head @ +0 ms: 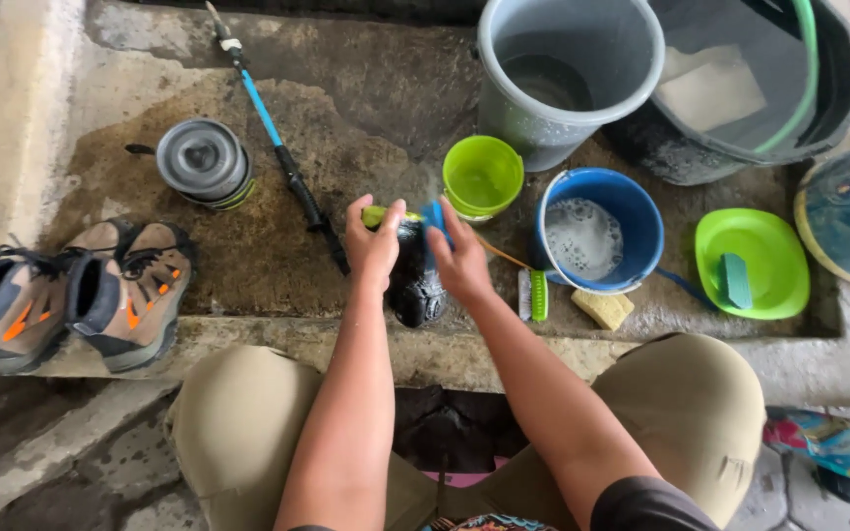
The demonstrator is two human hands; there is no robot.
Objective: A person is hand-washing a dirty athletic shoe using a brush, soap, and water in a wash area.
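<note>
While the person crouched at the wet concrete ledge [248, 246], the left hand [374, 246] and right hand [459, 258] met around a dark bottle with a green cap [413, 280], which stood just in front of the knees, between a trekking pole [282, 147] and a blue bowl of suds [597, 236]. The left fingers were closed around the bottle's upper part; the right fingers pressed a small blue thing, perhaps a sponge, against its side. The bottle looked rigid and wet, so I judged it slippery and moderately light, best gripped around the body near the neck. Nearby sat 2 hiking boots [71, 295], a lidded camping pot [204, 159], a green cup [482, 177], a brush [535, 295] and a yellow sponge [602, 309].
</note>
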